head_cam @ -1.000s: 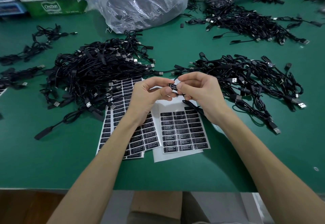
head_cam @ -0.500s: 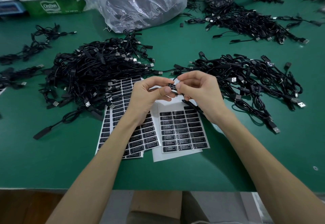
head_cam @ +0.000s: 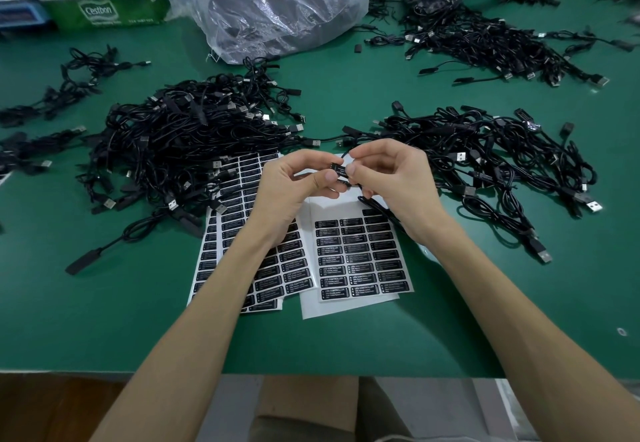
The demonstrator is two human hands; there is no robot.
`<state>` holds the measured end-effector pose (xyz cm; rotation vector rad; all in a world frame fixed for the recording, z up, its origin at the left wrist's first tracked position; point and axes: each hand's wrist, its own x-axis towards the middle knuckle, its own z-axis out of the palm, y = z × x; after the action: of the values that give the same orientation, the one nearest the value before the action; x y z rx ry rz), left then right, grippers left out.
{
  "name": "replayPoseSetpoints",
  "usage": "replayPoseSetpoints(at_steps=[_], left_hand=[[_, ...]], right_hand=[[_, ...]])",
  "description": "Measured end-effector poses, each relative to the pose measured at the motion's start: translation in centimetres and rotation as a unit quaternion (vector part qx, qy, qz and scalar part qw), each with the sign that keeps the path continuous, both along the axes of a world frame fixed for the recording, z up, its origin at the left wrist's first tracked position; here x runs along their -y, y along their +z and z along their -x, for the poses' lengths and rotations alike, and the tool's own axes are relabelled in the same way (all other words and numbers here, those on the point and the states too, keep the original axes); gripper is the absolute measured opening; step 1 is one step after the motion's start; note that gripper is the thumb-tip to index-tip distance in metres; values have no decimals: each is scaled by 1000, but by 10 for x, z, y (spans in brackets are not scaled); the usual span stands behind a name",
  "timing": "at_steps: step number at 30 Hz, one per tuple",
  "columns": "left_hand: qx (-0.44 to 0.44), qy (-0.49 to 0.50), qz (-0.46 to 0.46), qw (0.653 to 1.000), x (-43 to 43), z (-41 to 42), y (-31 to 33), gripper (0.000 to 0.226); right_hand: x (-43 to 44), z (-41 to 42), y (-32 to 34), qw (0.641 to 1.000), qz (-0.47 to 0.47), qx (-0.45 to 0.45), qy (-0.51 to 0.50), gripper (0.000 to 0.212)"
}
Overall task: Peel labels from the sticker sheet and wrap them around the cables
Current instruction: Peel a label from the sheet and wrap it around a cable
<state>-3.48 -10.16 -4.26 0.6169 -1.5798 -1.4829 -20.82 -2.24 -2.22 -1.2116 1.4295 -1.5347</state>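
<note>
Both hands meet over the middle of the green worktop point(head_cam: 104, 320), just above the far end of the sticker sheets. The left hand point(head_cam: 291, 192) and the right hand point(head_cam: 394, 181) each pinch one end of a short black label point(head_cam: 337, 170) with white print, which sits on a thin black cable point(head_cam: 372, 205). Thumb and forefinger of each hand are clamped on it, and the remaining fingers curl loosely beneath. I cannot tell how far the label goes round the cable. The cable arcs over the right fingertips and trails down under the right palm, across the top of the sticker sheet point(head_cam: 360, 261), whose upper rows are bare white backing while the lower rows hold black labels. A second sheet point(head_cam: 228, 233), fuller, lies just to its left, partly under the left wrist. A big heap of cables point(head_cam: 180, 150) sits to the far left, spilling onto that second sheet's far edge. Another heap point(head_cam: 485, 161) spreads to the right, near the right hand. A third pile point(head_cam: 485, 39) lies at the far right, a clear plastic bag point(head_cam: 284, 8) at the far centre, and a green and white carton point(head_cam: 104, 8) in the far left corner.
</note>
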Motion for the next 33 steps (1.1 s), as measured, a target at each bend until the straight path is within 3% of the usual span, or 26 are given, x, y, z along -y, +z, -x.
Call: replayPoseSetpoints(at_steps=[33], left_hand=[[-5, 2, -4, 1000, -2, -1, 3, 18]], right_hand=[[5, 1, -7, 1000, 16, 14, 9, 17]])
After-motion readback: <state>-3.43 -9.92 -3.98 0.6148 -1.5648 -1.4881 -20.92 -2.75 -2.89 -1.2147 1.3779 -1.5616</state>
